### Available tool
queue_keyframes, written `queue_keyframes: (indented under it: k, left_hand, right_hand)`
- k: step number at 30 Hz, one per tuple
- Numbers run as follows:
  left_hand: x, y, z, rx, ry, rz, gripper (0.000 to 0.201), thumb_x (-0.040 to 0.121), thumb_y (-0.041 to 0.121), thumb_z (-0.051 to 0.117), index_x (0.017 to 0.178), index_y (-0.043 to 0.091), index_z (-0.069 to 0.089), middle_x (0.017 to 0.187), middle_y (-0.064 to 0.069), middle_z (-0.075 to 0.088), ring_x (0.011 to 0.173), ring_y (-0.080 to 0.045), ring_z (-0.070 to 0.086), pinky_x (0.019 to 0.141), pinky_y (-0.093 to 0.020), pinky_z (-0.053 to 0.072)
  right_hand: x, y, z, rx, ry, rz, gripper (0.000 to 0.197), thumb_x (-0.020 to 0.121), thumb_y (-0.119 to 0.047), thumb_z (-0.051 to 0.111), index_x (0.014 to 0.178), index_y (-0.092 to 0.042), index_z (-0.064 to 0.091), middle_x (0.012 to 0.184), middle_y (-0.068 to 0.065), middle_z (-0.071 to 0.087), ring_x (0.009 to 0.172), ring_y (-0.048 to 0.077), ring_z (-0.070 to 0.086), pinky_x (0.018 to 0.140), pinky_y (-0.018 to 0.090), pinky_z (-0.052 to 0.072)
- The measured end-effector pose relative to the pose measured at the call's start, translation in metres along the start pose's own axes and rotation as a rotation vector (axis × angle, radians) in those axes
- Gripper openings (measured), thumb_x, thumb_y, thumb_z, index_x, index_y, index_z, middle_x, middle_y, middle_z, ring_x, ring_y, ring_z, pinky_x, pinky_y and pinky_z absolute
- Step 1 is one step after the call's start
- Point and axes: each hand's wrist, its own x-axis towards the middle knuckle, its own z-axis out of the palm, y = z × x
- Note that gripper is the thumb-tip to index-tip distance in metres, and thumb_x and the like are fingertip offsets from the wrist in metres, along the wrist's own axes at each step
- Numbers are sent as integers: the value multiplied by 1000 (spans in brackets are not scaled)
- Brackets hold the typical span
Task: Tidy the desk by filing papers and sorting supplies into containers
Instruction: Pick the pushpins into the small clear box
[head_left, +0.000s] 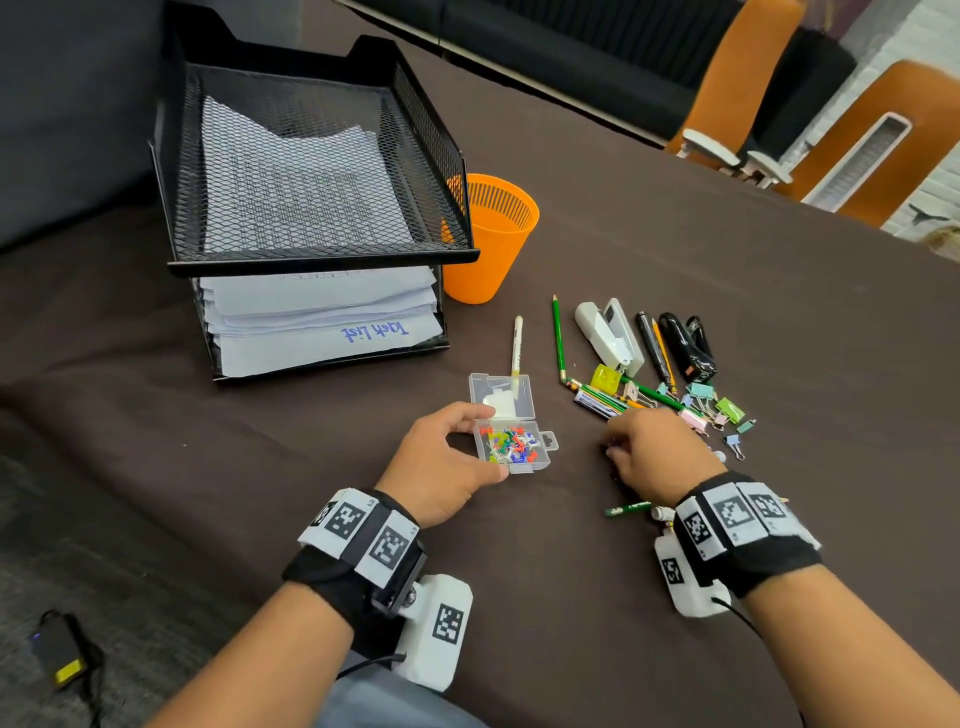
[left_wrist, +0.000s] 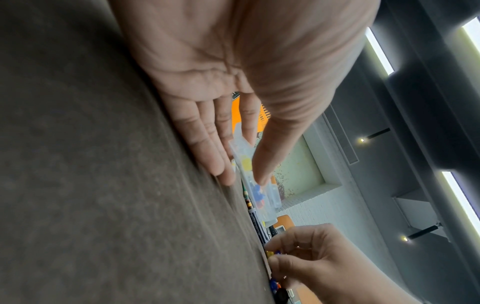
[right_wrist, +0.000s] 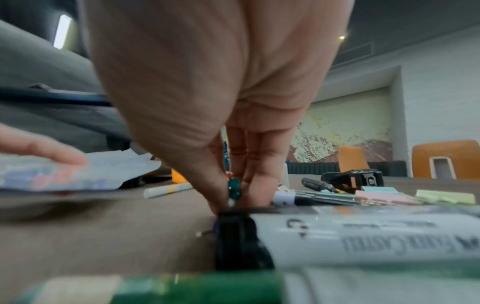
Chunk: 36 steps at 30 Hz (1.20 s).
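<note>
A small clear plastic box (head_left: 514, 447) with its lid folded back holds several coloured push pins. My left hand (head_left: 483, 441) pinches the box at its left side, thumb on the far corner and fingers at the near corner; in the left wrist view the thumb (left_wrist: 262, 164) presses on the box (left_wrist: 246, 162). To the right of the box, my right hand (head_left: 610, 452) is down on the brown table. Its thumb and fingers pinch a teal push pin (right_wrist: 233, 190), with a red one just above it. More loose pins (left_wrist: 272, 286) lie under that hand.
A black mesh paper tray (head_left: 322, 254) stacked with sheets stands at the back left, an orange cup (head_left: 493, 249) beside it. Pencils, pens, a white stapler (head_left: 610, 335), a black stapler (head_left: 685, 345) and binder clips (head_left: 722, 415) lie to the right. A marker (right_wrist: 363, 236) lies by my right wrist.
</note>
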Motion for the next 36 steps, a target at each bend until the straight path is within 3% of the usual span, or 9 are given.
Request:
queue_keyframes:
  k: [3, 6, 7, 10, 12, 19, 27, 32, 36]
  left_hand:
    - [-1, 1, 0, 3, -3, 1, 56, 68, 6, 84, 113, 33, 63, 114, 7, 65, 74, -19, 67, 79, -41, 58]
    - [-1, 2, 1, 13, -9, 1, 57, 68, 6, 84, 114, 33, 63, 114, 9, 64, 73, -16, 67, 76, -36, 58]
    - [-2, 3, 1, 13, -14, 3, 58, 69, 6, 84, 115, 32, 62, 113, 10, 64, 71, -16, 67, 72, -34, 58]
    - [-3, 4, 2, 12, -31, 11, 59, 69, 4, 84, 117, 31, 62, 114, 8, 63, 68, -17, 68, 67, -30, 56]
    - [-4, 5, 3, -3, -34, 16, 59, 70, 2, 83, 116, 30, 61, 114, 6, 63, 65, -16, 68, 62, -26, 53]
    - [-5, 7, 2, -35, -38, 24, 58, 70, -2, 82, 116, 27, 61, 109, 6, 64, 59, -9, 67, 57, -19, 48]
    - [-7, 10, 3, -67, -44, 23, 59, 71, -4, 81, 117, 26, 60, 112, 5, 63, 54, -6, 65, 54, -17, 47]
    - [-6, 10, 2, -70, -45, 18, 59, 71, -3, 81, 118, 27, 60, 107, 12, 63, 57, -6, 67, 55, -18, 49]
    - [-7, 10, 3, -61, -46, 13, 60, 71, -2, 82, 119, 27, 60, 111, 8, 65, 61, -8, 69, 55, -19, 49]
  right_hand:
    - [-3, 1, -9, 227, 81, 25, 12, 87, -14, 67, 94, -20, 75, 87, 0, 70, 83, 17, 65, 81, 31, 54]
    - [-12, -15, -26, 439, 167, -56, 10, 85, -12, 72, 90, -20, 76, 71, -13, 64, 63, -3, 59, 64, 8, 44]
    - [-15, -24, -32, 492, 160, -99, 10, 85, -13, 73, 90, -21, 76, 69, -14, 64, 60, -5, 58, 63, 8, 44]
    - [-19, -48, -42, 631, 111, -214, 11, 83, -9, 75, 88, -19, 71, 70, -2, 68, 60, 10, 65, 66, 30, 57]
    - [-17, -58, -45, 660, 124, -258, 11, 82, -9, 77, 82, -15, 68, 67, 4, 68, 59, 19, 67, 63, 38, 59]
    - [-6, -68, -45, 583, 137, -252, 7, 80, -20, 80, 79, -22, 74, 65, -6, 67, 58, 4, 60, 59, 24, 53]
    - [-4, -68, -45, 607, 97, -230, 12, 78, -17, 81, 84, -24, 73, 65, -11, 64, 61, 5, 62, 63, 29, 59]
    - [-4, -62, -47, 665, 113, -235, 9, 81, -11, 79, 82, -15, 71, 65, -5, 65, 54, 9, 62, 53, 22, 51]
    - [-1, -64, -41, 599, 102, -252, 15, 81, -17, 79, 80, -26, 67, 69, -8, 63, 59, 7, 62, 63, 30, 57]
